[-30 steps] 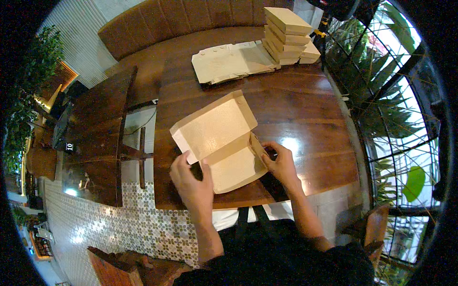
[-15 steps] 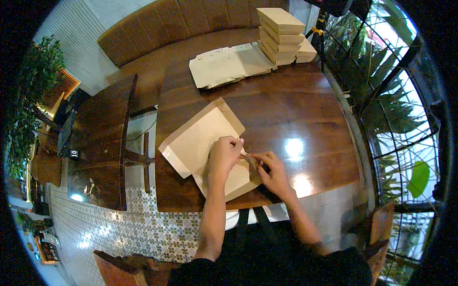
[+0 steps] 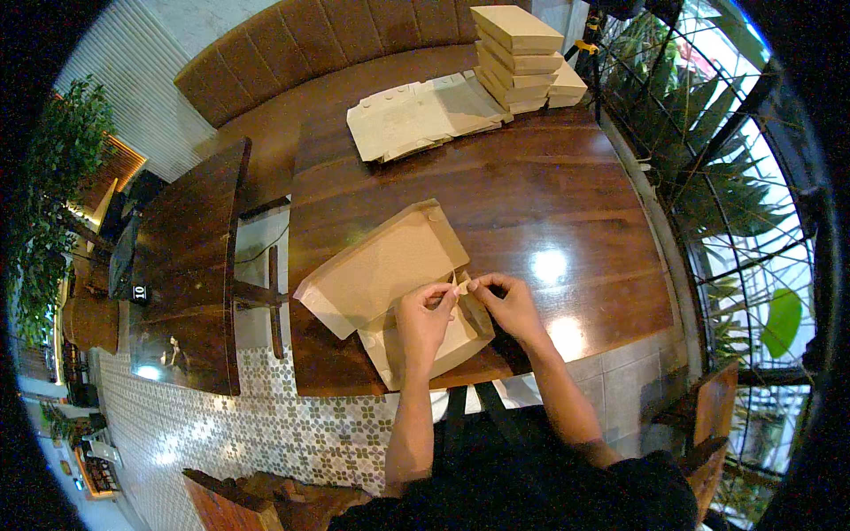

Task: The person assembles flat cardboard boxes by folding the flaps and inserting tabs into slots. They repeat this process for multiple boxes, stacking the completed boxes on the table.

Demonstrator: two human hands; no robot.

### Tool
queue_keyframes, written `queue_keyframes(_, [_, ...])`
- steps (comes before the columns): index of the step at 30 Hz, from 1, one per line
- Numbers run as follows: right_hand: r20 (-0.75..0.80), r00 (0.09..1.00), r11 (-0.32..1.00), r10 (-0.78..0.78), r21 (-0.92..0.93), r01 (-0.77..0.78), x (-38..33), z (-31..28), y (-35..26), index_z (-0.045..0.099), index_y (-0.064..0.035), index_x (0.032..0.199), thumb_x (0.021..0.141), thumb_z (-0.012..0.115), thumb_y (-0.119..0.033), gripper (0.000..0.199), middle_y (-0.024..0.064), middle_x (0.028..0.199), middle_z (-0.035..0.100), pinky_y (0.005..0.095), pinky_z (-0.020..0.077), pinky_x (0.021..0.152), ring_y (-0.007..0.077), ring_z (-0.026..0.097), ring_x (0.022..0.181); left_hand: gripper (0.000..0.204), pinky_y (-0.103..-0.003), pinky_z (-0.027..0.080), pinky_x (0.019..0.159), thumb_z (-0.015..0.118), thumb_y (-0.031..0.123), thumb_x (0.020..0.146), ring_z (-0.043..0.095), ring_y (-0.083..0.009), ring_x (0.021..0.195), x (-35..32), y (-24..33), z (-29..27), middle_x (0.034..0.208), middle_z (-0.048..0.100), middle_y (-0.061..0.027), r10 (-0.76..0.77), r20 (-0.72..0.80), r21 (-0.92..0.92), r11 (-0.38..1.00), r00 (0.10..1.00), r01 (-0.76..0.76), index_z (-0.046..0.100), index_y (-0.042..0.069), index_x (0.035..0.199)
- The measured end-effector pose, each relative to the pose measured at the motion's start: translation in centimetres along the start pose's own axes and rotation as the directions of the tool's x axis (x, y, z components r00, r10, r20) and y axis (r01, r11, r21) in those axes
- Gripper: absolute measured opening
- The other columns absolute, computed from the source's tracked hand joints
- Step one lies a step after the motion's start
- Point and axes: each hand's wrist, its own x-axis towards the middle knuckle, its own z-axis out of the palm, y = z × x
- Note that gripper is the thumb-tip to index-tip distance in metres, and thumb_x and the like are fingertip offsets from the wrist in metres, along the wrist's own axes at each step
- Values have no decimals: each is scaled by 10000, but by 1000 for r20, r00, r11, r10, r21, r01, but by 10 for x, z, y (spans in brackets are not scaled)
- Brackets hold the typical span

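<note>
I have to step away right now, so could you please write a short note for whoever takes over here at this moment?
Left hand and right hand: both pinch a small flap at the right wall of the cardboard box.
Box: open at the near edge of the wooden table, lid laid back to the left.
Done: a stack of folded boxes stands at the far right, with a pile of flat blanks beside it.
Left: this box's right corner looks unfinished and its lid is open; blanks remain unfolded.
</note>
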Motion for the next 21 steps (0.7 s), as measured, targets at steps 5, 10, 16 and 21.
queue_keyframes(5, [55,991,968,121,215,-130,1,3,7,774,19,1043,987,760,-225,251,44,942,758,267,532,788,102,661,865,197,-271,564,684,831,146,905,718,-125,738,-9,-6,6,849,784,-87,101,-70,60,993,992,-97,792,-15,1012])
queue_keyframes(10, [22,997,993,76,91,-77,1,2,7,771,22,1042,974,774,-195,227,38,939,753,263,531,779,95,654,862,236,-266,567,705,852,179,897,707,-112,777,-10,-9,8,899,783,-76,109,-59,12,994,992,-109,791,4,1044])
queue_keyframes(16, [-18,998,996,58,62,-57,0,3,10,787,8,1009,952,782,-226,241,58,896,768,293,543,773,113,667,824,252,-279,597,740,815,204,941,728,-144,806,-8,-14,11,929,777,-94,122,-49,-84,989,991,-125,769,-31,1021])
queue_keyframes(21, [-9,999,994,38,99,-37,2,1,12,802,-6,1005,952,772,-231,233,72,883,785,310,554,762,125,690,804,235,-290,625,753,744,139,997,744,-163,820,-3,-16,13,893,748,-115,57,0,-299,953,998,-55,717,-87,1053])
